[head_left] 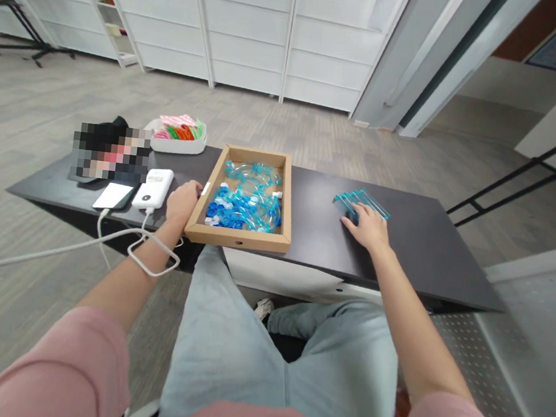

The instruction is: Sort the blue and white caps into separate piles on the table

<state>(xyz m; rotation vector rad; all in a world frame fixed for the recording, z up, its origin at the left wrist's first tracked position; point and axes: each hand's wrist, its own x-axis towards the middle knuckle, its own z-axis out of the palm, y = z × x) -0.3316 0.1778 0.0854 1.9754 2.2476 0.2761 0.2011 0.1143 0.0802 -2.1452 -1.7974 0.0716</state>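
Observation:
A shallow cardboard box (239,238) sits on the dark table, holding a heap of translucent blue plastic pieces (248,209) with some white and darker blue parts. Against the box's left wall rests my left hand (183,203), fingers curled at the edge; its fingertips are partly hidden. On the right half of the table my right hand (367,227) lies palm down, fingers and thumb apart, at the near side of translucent blue pieces with several parallel bars (366,201). Its fingertips touch or nearly touch them. I cannot make out what kind these pieces are.
Left of my left hand lie a white power bank (154,188) and a phone-like device (113,195). A white cable (78,244) loops around my left forearm. A white basket (179,146) with colourful strips stands behind, beside a blurred dark object (108,152). The table (433,253) ends near my knees.

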